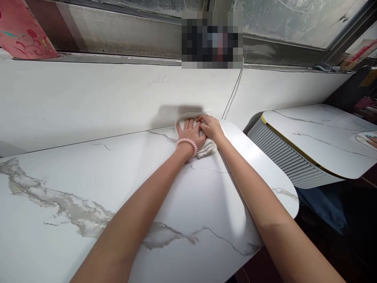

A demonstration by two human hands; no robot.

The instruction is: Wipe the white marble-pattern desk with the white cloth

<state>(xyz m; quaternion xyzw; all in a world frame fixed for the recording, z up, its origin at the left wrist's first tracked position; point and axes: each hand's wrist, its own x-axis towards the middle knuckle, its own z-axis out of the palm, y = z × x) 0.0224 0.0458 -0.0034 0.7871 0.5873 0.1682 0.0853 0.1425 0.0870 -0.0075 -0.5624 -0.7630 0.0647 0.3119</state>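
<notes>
A whitish cloth (207,149) lies bunched on the white marble-patterned tabletop (188,196), at the back edge by the wall. On top of it my left hand (191,133) presses flat with fingers spread, a pink coiled band (187,144) around the wrist. My right hand (211,126) is beside it, fingers bent and closed on the cloth near the left thumb. Part of the cloth is hidden under both hands.
Behind the table rises a white wall (103,98) with a window ledge holding a red patterned bag (25,33). Two thin cords (233,94) hang down it. To the right stands a second marble-patterned table (321,133), where another person's hand (373,141) rests on a cloth.
</notes>
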